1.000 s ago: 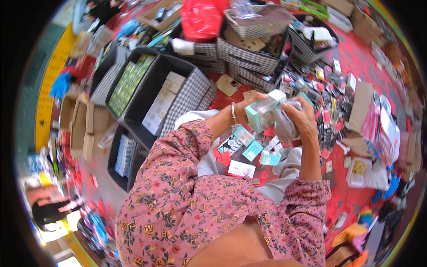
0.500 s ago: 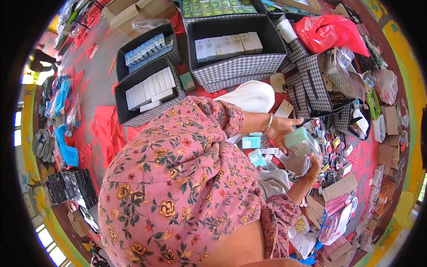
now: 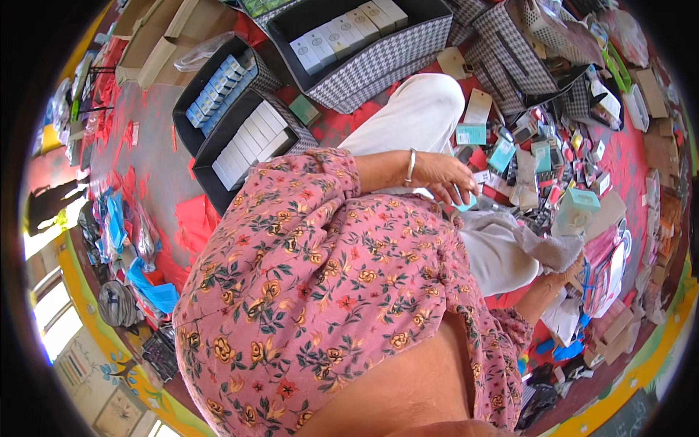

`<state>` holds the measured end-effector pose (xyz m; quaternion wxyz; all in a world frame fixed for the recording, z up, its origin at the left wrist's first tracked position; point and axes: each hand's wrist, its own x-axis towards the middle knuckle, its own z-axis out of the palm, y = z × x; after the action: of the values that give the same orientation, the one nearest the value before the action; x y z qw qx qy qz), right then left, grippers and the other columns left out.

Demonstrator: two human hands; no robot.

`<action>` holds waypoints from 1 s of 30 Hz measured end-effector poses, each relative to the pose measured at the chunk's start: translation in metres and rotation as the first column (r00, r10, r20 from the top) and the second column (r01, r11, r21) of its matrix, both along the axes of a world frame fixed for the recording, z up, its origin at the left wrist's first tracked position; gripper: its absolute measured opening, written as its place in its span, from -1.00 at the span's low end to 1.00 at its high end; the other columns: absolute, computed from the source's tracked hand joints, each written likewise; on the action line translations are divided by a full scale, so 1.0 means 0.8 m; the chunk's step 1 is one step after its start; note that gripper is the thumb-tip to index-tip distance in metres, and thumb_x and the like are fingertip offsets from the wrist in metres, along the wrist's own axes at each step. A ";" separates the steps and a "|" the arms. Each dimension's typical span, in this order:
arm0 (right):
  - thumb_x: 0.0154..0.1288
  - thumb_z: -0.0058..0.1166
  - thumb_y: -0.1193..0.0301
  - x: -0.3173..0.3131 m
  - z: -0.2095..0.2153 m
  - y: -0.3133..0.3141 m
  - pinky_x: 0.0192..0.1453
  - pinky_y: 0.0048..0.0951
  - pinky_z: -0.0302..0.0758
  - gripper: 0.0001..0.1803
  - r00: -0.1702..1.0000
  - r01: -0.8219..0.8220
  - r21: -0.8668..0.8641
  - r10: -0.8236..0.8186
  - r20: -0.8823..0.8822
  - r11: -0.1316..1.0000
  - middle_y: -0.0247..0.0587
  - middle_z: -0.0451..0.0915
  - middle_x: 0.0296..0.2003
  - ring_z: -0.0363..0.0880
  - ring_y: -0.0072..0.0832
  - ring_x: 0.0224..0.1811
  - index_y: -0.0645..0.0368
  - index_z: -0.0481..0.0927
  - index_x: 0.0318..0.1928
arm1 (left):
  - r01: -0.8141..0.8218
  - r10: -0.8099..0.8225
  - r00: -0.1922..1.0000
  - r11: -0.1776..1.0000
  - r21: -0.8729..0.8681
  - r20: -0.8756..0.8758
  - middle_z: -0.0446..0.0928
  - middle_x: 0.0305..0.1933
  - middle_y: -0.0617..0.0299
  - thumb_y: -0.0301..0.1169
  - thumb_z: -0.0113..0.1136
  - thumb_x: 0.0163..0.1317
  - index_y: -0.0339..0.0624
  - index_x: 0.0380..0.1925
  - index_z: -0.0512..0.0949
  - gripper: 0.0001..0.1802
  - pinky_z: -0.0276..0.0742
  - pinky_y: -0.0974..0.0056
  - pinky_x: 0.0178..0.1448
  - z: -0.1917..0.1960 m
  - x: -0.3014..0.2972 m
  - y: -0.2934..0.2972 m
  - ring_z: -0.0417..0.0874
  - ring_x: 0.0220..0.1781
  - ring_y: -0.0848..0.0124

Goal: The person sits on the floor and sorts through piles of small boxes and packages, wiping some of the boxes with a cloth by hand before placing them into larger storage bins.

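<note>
My left hand [image 3: 450,177], a metal bangle on its wrist, reaches down over my white trouser leg [image 3: 426,116], and its fingertips pinch a small teal box [image 3: 467,202]. My right hand [image 3: 566,271] is low at the right, half hidden by a grey-white cloth [image 3: 546,247]. It holds up a pale green box [image 3: 579,211]. My pink floral sleeve [image 3: 328,291] fills the middle of the view and hides my lap.
Many small teal, white and red packages [image 3: 539,156] lie scattered on the red mat at the right. Checked fabric bins [image 3: 378,69] and black bins [image 3: 218,175] with rows of white and blue boxes stand behind. Cardboard [image 3: 167,40] lies far left, with blue bags [image 3: 149,288] on the floor.
The view has swung further left and down. My left hand has left the pale green box and dropped to the small teal box; my right hand has carried the green box out to the right.
</note>
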<state>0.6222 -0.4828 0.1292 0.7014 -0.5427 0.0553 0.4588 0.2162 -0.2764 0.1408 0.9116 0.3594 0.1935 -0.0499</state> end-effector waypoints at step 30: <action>0.09 0.02 0.33 -0.170 0.157 -0.104 -0.28 -0.38 0.55 -0.73 0.996 0.081 -0.014 -0.082 -0.023 0.997 -0.18 0.59 -0.38 0.57 -0.39 -0.41 0.26 0.51 -0.25 | -0.389 0.385 0.921 0.910 0.145 0.055 0.49 -0.21 0.16 -0.30 -0.10 0.19 -0.29 -0.08 0.40 -0.64 0.40 0.35 -0.06 0.082 -0.087 0.042 0.50 -0.20 0.43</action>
<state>0.4859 -0.5664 0.2548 0.7152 -0.5391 0.0887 0.4358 0.1469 -0.2426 0.2061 0.8754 0.3836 0.2525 0.1513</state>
